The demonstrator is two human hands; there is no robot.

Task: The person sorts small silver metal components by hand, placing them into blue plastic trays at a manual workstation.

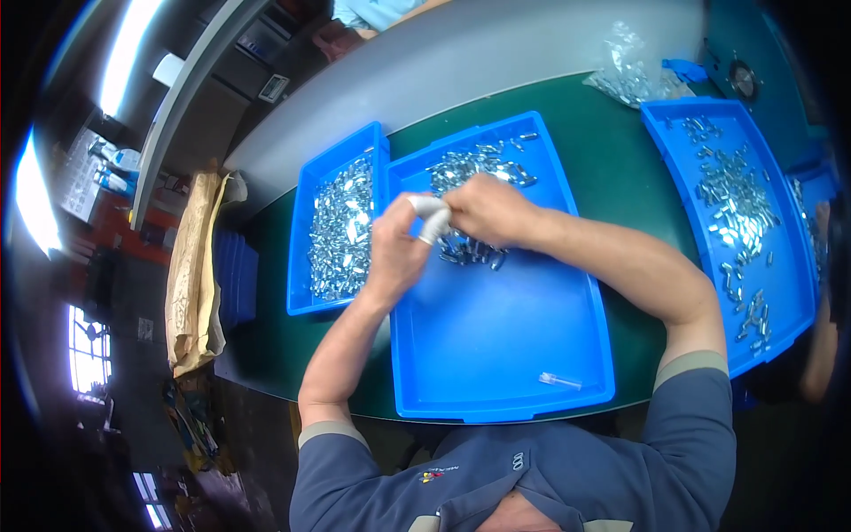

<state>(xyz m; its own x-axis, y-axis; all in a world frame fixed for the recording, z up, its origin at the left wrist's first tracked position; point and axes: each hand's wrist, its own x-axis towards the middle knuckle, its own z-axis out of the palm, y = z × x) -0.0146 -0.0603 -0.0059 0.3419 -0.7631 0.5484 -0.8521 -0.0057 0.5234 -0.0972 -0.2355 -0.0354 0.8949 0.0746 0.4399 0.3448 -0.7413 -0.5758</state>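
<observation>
Above the far half of a blue tray [496, 328], my two hands meet with fingertips together. White covers wrap the thumb and forefinger of my left hand [399, 248], which are pinched together. My right hand [492, 211] is closed against them from the other side. Whatever is between the fingers is too small and hidden to make out. Under and around the hands lies a heap of small shiny metal cylinders [479, 164]. A small clear plastic tube [560, 381] rests near the tray's front right corner.
A narrower blue tray [300, 257] full of similar metal pieces stands at the left, touching the middle one. Another blue tray [709, 222] with scattered pieces is at the right. A clear plastic bag [625, 75] lies behind it. Other people's arms show at the top and right edges.
</observation>
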